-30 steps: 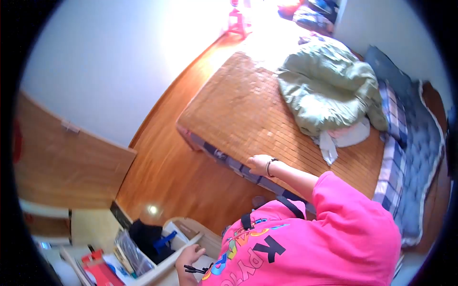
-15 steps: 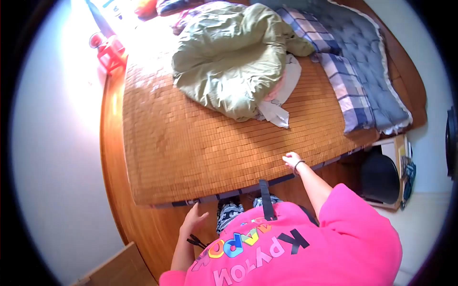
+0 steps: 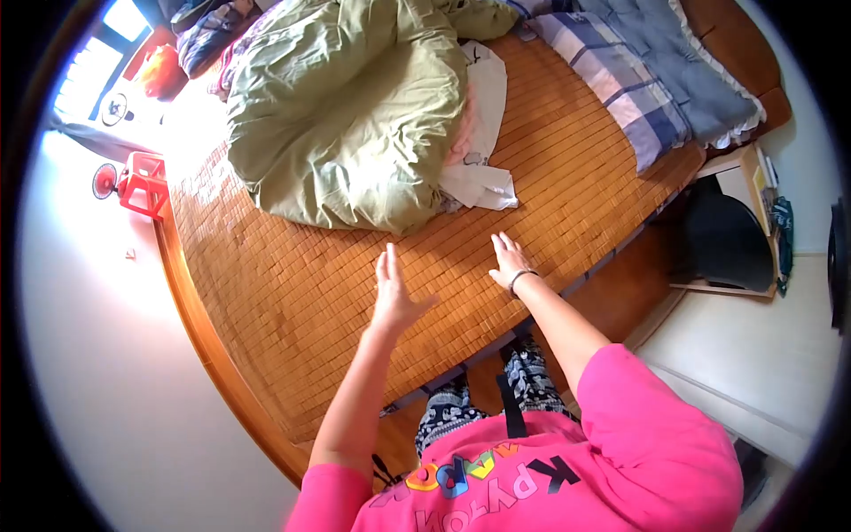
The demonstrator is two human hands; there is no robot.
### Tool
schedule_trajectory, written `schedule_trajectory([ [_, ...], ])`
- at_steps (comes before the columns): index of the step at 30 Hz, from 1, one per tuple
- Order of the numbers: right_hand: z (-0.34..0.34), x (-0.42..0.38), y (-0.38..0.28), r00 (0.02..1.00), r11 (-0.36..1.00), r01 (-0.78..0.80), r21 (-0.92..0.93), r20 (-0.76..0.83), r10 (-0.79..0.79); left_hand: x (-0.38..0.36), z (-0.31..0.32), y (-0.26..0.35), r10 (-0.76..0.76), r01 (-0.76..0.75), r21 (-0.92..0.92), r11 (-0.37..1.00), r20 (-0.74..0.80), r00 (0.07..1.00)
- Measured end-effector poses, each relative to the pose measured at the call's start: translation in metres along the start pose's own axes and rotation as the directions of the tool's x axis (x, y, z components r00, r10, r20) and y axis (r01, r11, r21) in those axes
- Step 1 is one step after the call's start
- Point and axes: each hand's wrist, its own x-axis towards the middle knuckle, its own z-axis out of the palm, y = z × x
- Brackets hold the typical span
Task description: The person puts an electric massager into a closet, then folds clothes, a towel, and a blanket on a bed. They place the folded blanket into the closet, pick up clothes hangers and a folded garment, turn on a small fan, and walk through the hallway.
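Note:
My left hand is held over the woven mat on the bed, fingers extended and thumb apart, with nothing in it. To its right, my right hand, with a dark band at the wrist, reaches over the mat with its fingers apart and nothing held. Just beyond both hands lies a bunched green quilt. White cloth with dark markings pokes out from under the quilt's right side, closest to my right hand. Some pink fabric shows between them.
A plaid pillow and a grey tufted cushion lie at the upper right. A black chair stands beyond the bed's right edge. At the left are a red stool and a small fan. An orange bag sits farther back.
My left hand has risen from beside the bed's edge to over the mat. My right hand has reached farther forward. The view has shifted, and the quilt now appears closer.

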Motion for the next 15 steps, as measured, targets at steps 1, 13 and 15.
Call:
schedule_trajectory([
  [1, -0.007, 0.014, -0.008, 1.0, 0.997, -0.003, -0.083, 0.007, 0.004, 0.002, 0.009, 0.011, 0.039, -0.04, 0.067, 0.997, 0.029, 0.999],
  [13, -0.049, 0.292, -0.037, 0.916, 0.848, 0.379, -0.369, 0.016, -0.402, 0.192, 0.07, 0.012, 0.452, 0.054, 0.966, 0.253, -0.167, 0.876],
  [15, -0.099, 0.272, -0.043, 0.59, 0.714, 0.679, -0.17, -0.453, -0.669, 0.215, 0.038, 0.021, 0.472, 0.028, 0.937, 0.348, -0.201, 0.859],
])
